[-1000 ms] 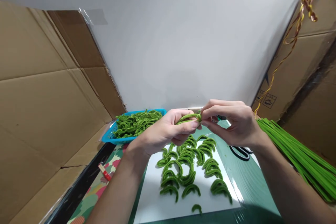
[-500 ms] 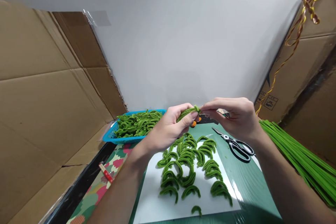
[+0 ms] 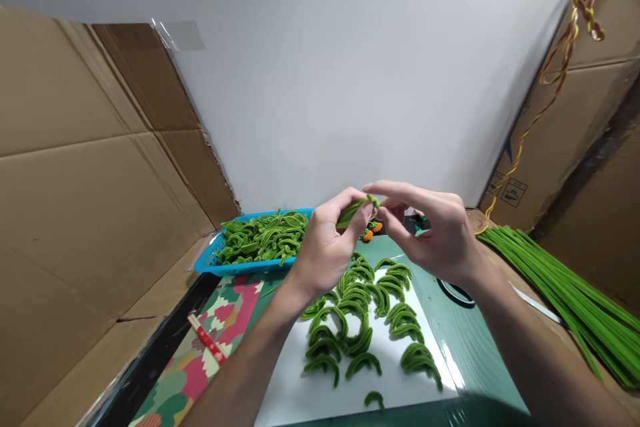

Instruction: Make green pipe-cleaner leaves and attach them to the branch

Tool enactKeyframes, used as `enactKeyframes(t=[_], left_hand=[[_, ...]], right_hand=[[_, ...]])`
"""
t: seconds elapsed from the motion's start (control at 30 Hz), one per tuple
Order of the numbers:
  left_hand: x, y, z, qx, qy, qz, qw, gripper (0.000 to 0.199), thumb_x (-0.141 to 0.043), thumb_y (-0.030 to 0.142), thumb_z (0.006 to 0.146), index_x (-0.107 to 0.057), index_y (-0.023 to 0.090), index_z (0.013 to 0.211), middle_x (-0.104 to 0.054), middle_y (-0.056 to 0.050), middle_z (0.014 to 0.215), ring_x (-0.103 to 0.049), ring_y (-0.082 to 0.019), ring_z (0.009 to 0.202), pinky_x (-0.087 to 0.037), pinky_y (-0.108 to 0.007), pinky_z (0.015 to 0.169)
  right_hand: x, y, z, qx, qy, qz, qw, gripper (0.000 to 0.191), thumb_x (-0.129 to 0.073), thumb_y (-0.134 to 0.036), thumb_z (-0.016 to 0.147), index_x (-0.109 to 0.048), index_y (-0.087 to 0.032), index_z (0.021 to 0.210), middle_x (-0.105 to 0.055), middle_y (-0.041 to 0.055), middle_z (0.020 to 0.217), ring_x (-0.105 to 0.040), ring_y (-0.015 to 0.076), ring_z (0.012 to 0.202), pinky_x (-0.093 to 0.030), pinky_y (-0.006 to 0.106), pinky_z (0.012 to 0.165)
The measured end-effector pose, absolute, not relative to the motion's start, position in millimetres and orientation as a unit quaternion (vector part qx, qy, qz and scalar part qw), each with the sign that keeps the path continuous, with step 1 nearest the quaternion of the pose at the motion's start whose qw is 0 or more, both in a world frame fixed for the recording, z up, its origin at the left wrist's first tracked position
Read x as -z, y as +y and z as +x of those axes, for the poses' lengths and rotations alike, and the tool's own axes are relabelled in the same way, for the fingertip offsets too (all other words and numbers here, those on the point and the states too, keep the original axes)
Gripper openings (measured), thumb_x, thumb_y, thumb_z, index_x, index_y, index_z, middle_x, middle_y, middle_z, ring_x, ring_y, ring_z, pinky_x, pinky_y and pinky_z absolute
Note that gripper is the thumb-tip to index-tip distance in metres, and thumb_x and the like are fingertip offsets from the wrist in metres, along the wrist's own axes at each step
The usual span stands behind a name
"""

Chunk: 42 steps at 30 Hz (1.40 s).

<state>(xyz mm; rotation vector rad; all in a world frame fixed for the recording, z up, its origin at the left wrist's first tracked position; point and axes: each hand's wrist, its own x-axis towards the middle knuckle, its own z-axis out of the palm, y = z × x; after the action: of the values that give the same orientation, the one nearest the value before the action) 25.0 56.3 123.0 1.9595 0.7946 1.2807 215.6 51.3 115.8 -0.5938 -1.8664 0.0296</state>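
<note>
Pinched between the thumb and fingers of my left hand (image 3: 327,237) is a bent green pipe cleaner piece (image 3: 350,212), its twisted end sticking up past the thumb tip. Close against that end is my right hand (image 3: 433,227), index finger stretched over it and thumb a little below, the two apart. Whether the right fingertips touch the piece is hard to make out. Below both hands, several curved green pipe cleaner pieces (image 3: 357,293) lie in small groups on a white sheet (image 3: 390,380).
A blue basket (image 3: 240,268) heaped with green pieces stands at the left. Long green pipe cleaners (image 3: 560,300) lie at the right. Black scissor handles (image 3: 455,293) show partly behind my right forearm. Small orange pieces (image 3: 369,235) sit behind the hands. Cardboard (image 3: 75,213) walls the left side.
My right hand has shifted left and its thumb and index finger have parted from their pinch at the piece's end. My left hand still grips the piece. The right forearm now covers more of the scissors.
</note>
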Motion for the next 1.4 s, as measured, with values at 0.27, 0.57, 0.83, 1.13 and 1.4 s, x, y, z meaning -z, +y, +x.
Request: enactKeyframes(t=[0.27,0.57,0.83,1.13,1.4], left_hand=[[-129,53,26,-0.51,0.301,0.744,0.31,0.025,-0.069,0.041,0.102,-0.074,0.017,0.099,-0.059,0.0,0.081,-0.045,-0.01,0.064,-0.037,-0.021,0.054],[-137,55,10,-0.426,0.303,0.756,0.393,0.033,-0.072,0.04,0.099,-0.069,0.015,0.078,-0.048,0.004,0.063,-0.036,-0.007,0.053,-0.029,-0.023,0.048],[-147,52,3,-0.357,0.288,0.717,0.525,0.034,-0.077,0.042,0.094,-0.068,0.015,0.076,-0.043,0.006,0.055,-0.034,-0.006,0.048,-0.024,-0.023,0.046],[-148,50,1,-0.316,0.233,0.71,0.585,0.032,-0.075,0.036,0.096,-0.066,0.015,0.074,-0.042,0.006,0.058,-0.033,-0.007,0.05,-0.021,-0.025,0.048],[-147,44,11,-0.37,0.228,0.748,0.501,0.03,-0.071,0.034,0.1,-0.068,0.015,0.077,-0.052,0.002,0.07,-0.041,-0.009,0.062,-0.032,-0.026,0.059]], right_hand=[[-115,52,216,-0.049,-0.786,-0.242,0.566,0.031,-0.064,-0.007,0.094,-0.077,-0.018,0.12,-0.077,0.0013,0.089,-0.068,0.012,0.071,-0.056,0.027,0.067],[-123,54,237,0.024,-0.851,-0.215,0.478,0.029,-0.068,-0.012,0.1,-0.076,-0.023,0.125,-0.074,0.0019,0.094,-0.065,0.0117,0.076,-0.052,0.026,0.067],[-119,55,232,0.289,-0.834,-0.159,0.442,0.019,-0.063,-0.009,0.101,-0.07,-0.012,0.118,-0.075,0.0128,0.106,-0.069,0.0191,0.089,-0.053,0.031,0.068],[-111,53,212,0.317,-0.798,-0.157,0.488,0.017,-0.052,-0.01,0.1,-0.061,-0.019,0.089,-0.059,0.0003,0.067,-0.046,0.0152,0.058,-0.035,0.031,0.055],[-107,51,209,0.113,-0.814,-0.185,0.538,0.028,-0.049,-0.014,0.105,-0.056,-0.02,0.079,-0.053,-0.0012,0.066,-0.043,0.0121,0.056,-0.033,0.028,0.056]])
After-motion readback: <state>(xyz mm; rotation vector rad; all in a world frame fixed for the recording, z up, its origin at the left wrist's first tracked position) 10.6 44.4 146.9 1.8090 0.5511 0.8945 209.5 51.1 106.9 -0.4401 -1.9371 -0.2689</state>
